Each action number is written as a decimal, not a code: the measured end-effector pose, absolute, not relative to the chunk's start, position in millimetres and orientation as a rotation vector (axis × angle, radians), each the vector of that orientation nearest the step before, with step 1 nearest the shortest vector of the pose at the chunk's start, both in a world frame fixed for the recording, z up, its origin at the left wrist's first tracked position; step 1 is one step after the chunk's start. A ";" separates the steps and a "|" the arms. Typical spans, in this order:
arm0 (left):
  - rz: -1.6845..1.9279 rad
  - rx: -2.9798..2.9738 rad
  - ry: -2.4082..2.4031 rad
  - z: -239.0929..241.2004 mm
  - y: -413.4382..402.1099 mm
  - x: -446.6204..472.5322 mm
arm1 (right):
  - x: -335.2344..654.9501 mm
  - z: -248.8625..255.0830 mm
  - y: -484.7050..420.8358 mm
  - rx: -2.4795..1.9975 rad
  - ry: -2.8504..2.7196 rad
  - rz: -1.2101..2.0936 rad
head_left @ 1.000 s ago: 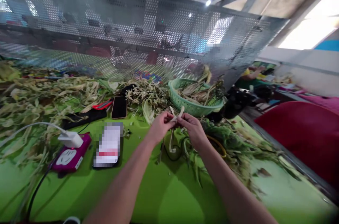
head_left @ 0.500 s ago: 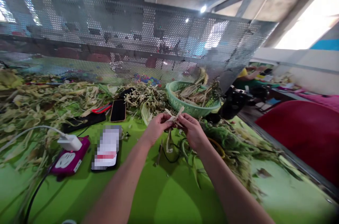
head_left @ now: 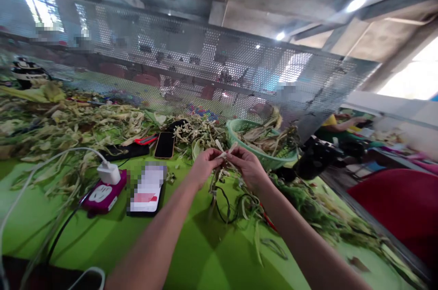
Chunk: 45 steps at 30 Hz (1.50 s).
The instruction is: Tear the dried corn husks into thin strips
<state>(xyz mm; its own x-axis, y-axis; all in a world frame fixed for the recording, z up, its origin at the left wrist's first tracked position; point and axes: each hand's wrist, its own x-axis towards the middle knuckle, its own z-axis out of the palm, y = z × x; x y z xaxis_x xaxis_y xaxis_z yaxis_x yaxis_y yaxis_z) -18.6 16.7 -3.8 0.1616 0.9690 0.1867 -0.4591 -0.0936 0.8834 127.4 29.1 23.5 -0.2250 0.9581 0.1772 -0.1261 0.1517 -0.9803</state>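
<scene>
Above the green table (head_left: 201, 258), my left hand (head_left: 205, 166) and my right hand (head_left: 247, 164) meet fingertip to fingertip. Both pinch a pale, dry husk strip (head_left: 224, 155), whose ends stick up between the fingers in a crossed shape. More dry strips dangle below the hands. On the table beneath them lie a thin dark cord loop (head_left: 227, 217) and some green strips (head_left: 257, 239). Just beyond my right hand stands a green plastic basket (head_left: 236, 137) with dry husks (head_left: 262, 137) in it.
To the left are a lit phone (head_left: 148, 189), a dark-screened phone (head_left: 164, 145), a purple power strip (head_left: 106, 196) with a white charger (head_left: 108, 172), and a red-handled cutter (head_left: 145, 139). Husk piles (head_left: 85, 121) line the back, before a perforated metal screen (head_left: 178, 57). Another person (head_left: 337, 125) sits far right.
The view has shifted left and up, so things appear farther right and lower. Both hands still pinch the husk strip, now closer together. A red item shows by my right forearm.
</scene>
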 end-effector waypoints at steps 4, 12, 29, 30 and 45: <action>1.372 0.990 0.662 -2.3 14.8 -17.7 | 127.6 27.0 34.1 -0.878 -1.414 1.373; 1.455 0.988 0.803 -2.1 15.5 -18.7 | 124.7 22.2 46.7 -0.824 -1.538 1.393; 1.432 1.358 0.932 -11.1 2.3 -15.7 | 133.2 6.5 45.8 -0.861 -1.476 1.425; 1.423 1.360 0.922 -11.8 1.5 -16.3 | 133.0 6.9 44.8 -0.861 -1.460 1.447; 1.359 0.935 0.878 -9.7 0.8 -18.0 | 134.4 8.1 48.2 -0.868 -1.553 1.410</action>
<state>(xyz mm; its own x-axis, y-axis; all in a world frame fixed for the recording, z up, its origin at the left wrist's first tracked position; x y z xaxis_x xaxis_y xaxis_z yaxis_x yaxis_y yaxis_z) -18.0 0.8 -9.7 0.0300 0.9993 0.0213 -0.3912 -0.0079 0.9203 134.4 48.2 8.1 -0.4032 0.9054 0.1329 -0.0455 0.1252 -0.9911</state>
